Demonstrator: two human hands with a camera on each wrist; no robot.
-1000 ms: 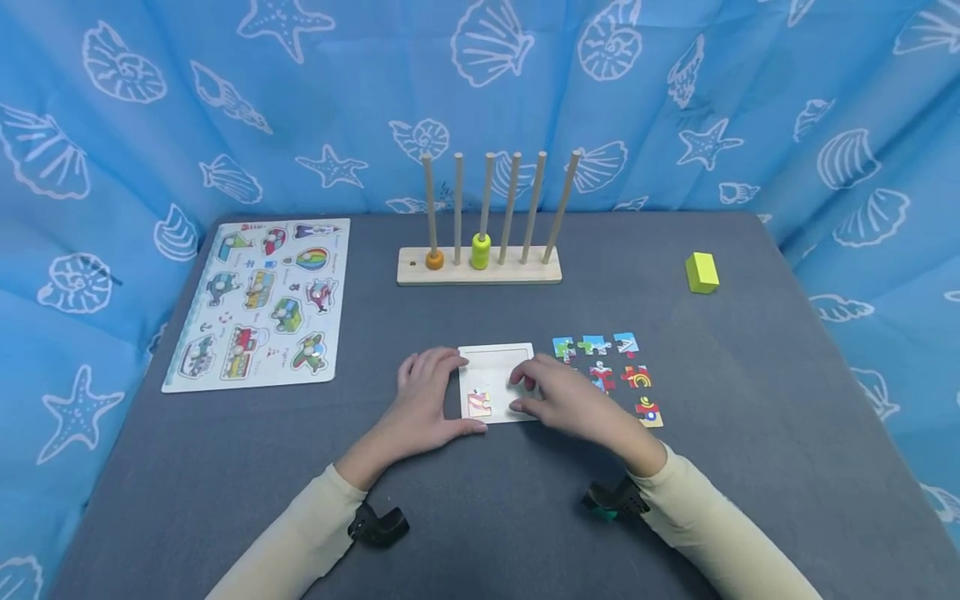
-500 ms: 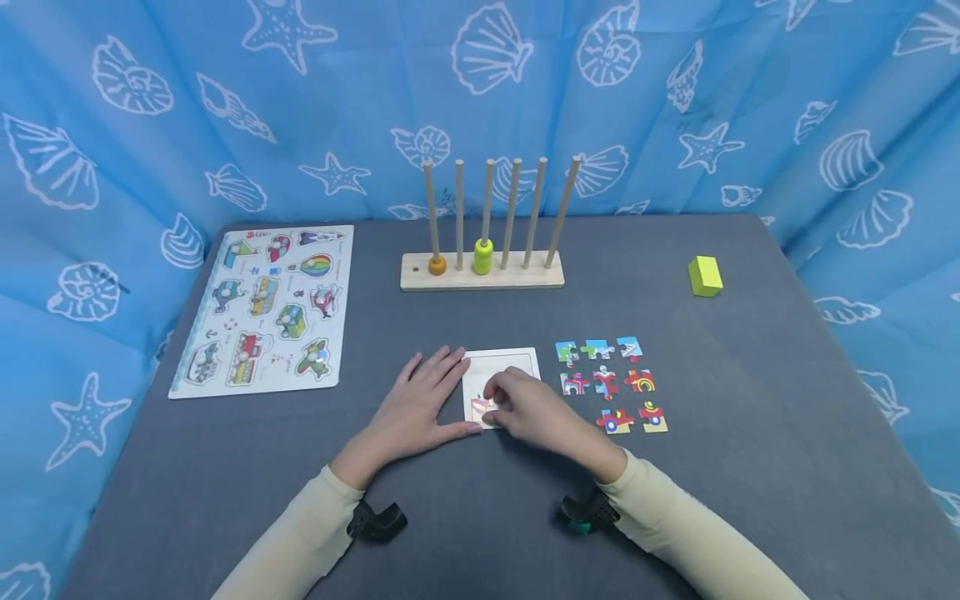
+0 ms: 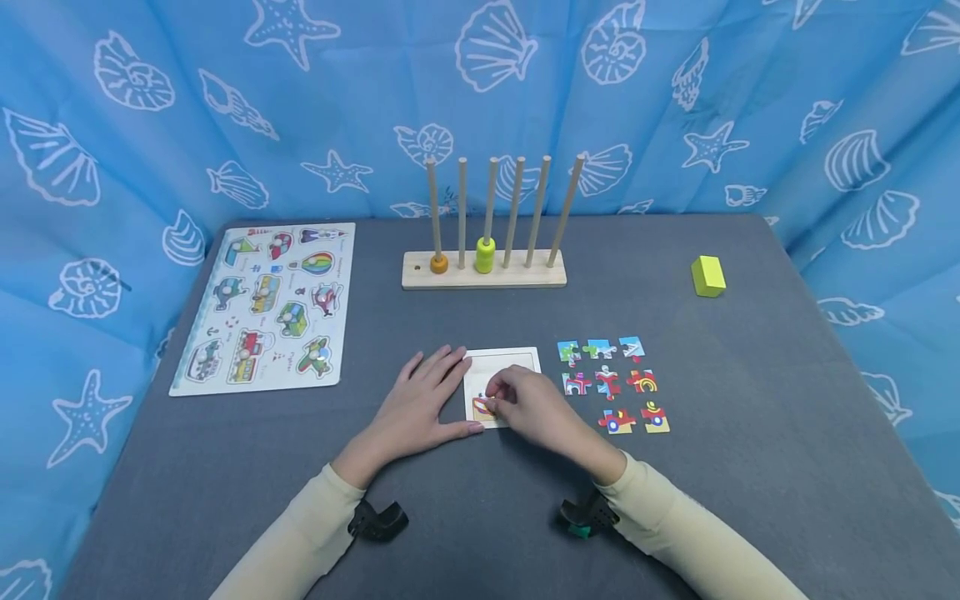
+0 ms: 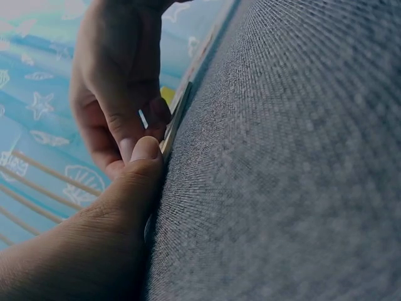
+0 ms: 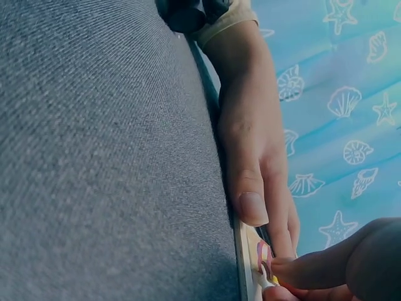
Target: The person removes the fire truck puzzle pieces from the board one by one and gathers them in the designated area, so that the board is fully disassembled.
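A small white puzzle tray [image 3: 504, 360] lies flat in front of me. My left hand [image 3: 416, 408] rests along its left side, fingers spread at the edge and thumb by the near-left corner. My right hand [image 3: 536, 408] is over the tray, its thumb and index finger pinching a colourful jigsaw piece [image 3: 482, 406] in the near-left corner. The right wrist view shows the piece's red, yellow and purple print [image 5: 263, 252] beside the fingertips, which partly hide it. In the left wrist view, the left thumb [image 4: 145, 150] presses against the tray's edge.
Several loose jigsaw pieces [image 3: 606, 383] lie in rows right of the tray. Behind it stands a wooden peg rack [image 3: 517, 277] with orange and green beads. A picture-knob board [image 3: 258, 308] lies at the left, and a yellow-green block [image 3: 708, 276] sits at the back right.
My right hand has moved left over the tray onto the piece in its near-left corner, uncovering loose pieces at the right. My left hand has stayed at the tray's edge.
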